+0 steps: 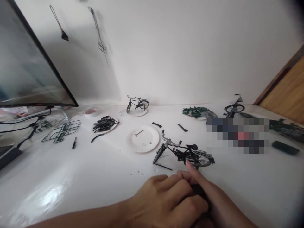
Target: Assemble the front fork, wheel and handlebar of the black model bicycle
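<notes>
My left hand [166, 196] comes in from the lower left with its fingers curled together, just in front of a black model bicycle. Beside it on the right, my right hand [201, 180] is closed, its thumb pointing up near the bicycle's pedals. A dark object [199, 192] shows between the two hands; what it is cannot be made out. The model bicycle [182, 152] stands upright on the white table, with its handlebar to the left and its rear wheel to the right.
A paper plate [130, 144] bears small pieces. Behind stand another model bicycle [137, 104] and one at the right [234, 107]. Plates of black parts [104, 124] and green parts [194, 112], a pen [74, 143] and a monitor [28, 63] lie around.
</notes>
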Motion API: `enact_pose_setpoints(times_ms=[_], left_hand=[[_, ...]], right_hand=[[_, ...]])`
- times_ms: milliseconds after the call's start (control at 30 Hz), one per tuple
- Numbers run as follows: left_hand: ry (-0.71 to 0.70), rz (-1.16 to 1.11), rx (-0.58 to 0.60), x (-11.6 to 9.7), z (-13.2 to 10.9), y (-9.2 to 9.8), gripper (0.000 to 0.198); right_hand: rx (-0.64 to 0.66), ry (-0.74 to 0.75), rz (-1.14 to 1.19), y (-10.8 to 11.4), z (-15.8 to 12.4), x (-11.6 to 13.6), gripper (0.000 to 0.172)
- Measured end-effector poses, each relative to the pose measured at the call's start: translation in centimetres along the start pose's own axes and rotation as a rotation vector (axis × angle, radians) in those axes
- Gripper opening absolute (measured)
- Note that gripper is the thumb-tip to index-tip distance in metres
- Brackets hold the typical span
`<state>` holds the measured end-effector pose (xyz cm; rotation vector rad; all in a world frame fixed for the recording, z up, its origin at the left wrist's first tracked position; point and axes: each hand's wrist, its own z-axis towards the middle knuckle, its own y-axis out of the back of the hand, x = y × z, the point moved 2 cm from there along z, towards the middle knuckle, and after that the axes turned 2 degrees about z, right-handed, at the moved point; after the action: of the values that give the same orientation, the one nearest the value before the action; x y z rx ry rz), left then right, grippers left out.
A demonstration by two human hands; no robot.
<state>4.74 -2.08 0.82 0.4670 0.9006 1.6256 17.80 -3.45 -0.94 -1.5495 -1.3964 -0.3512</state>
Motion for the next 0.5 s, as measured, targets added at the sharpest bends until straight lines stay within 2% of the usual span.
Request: enact_pose_setpoints(times_ms=[100, 167, 233, 267, 300, 400, 500], left_hand=[[0.052, -0.117, -0.002, -0.2, -0.3, 0.0, 0.029], [0.167, -0.165, 0.084, -0.3, -0.6, 0.8, 0.033], [0.238, -0.227, 0.254, -0.3, -0.9, 1.2, 0.032], [0.267, -0.253, 0.271, -0.3, -1.1, 1.3, 0.032], [0.298, -0.280, 0.250, -0.2, -1.3, 1.1, 0.035], [0.347, -0.390, -0.031, 0.5, -1.7, -0.3, 0.038], [0.479, -0.446, -0.090, 1.4, -1.9, -1.8, 0.034]], right_hand=[[-0.089, 0.012, 0.130, 0.5, 0.3, 0.0, 0.047], [-0.098, 0.010, 0.135, 1.0, 0.5, -0.1, 0.048], [-0.098, 0.013, 0.100, 1.5, 0.9, -0.1, 0.047], [-0.095, 0.015, 0.075, 1.7, 1.0, 0.0, 0.047], [-0.094, 0.020, 0.054, 1.8, 1.1, 0.0, 0.046], [-0.038, -0.018, 0.037, 1.5, 1.3, 0.2, 0.049], [0.090, -0.098, 0.115, 0.9, 1.2, 0.1, 0.052]])
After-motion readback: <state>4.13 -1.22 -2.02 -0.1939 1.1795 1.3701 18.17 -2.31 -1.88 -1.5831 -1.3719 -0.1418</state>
